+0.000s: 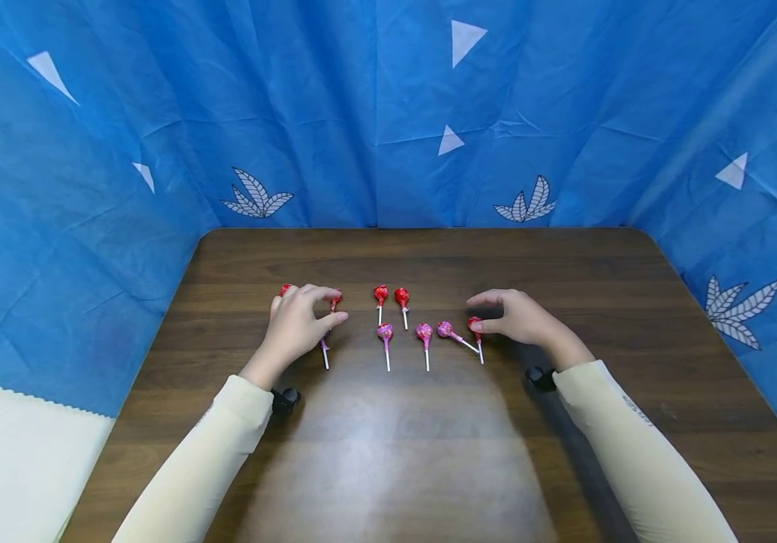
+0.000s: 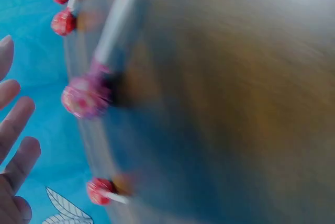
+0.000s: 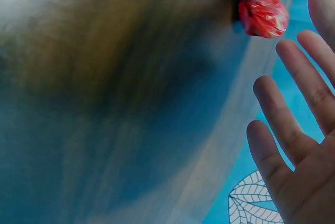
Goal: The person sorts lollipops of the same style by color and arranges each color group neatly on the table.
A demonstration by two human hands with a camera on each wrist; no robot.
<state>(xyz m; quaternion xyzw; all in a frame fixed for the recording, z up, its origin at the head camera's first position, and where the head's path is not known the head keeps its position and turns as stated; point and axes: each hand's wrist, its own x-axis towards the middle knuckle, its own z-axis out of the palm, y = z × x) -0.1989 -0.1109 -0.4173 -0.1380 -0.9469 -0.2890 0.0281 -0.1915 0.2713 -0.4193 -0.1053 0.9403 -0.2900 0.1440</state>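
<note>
My left hand [image 1: 296, 320] hovers with spread fingers over the lollipops at the left of the group. Partly covered by it are a red lollipop [image 1: 284, 289], another red one [image 1: 336, 302] by its fingertips, and a purple-pink one whose white stick [image 1: 326, 359] shows below. In the left wrist view, a pink lollipop [image 2: 84, 97] lies apart from the extended fingers [image 2: 21, 114]. My right hand [image 1: 524, 317] is beside a red lollipop [image 1: 474, 324], thumb overlapping its head in the head view. The right wrist view shows that red wrapper [image 3: 264, 15] near straight fingers, not gripped.
Two red lollipops [image 1: 380, 292] lie mid-table, with pink ones [image 1: 425, 332] nearer me. A slanted pink lollipop [image 1: 445, 329] has its stick end close to the right red one's stick. Blue patterned cloth [image 1: 375, 113] hangs behind the brown wooden table [image 1: 375, 452].
</note>
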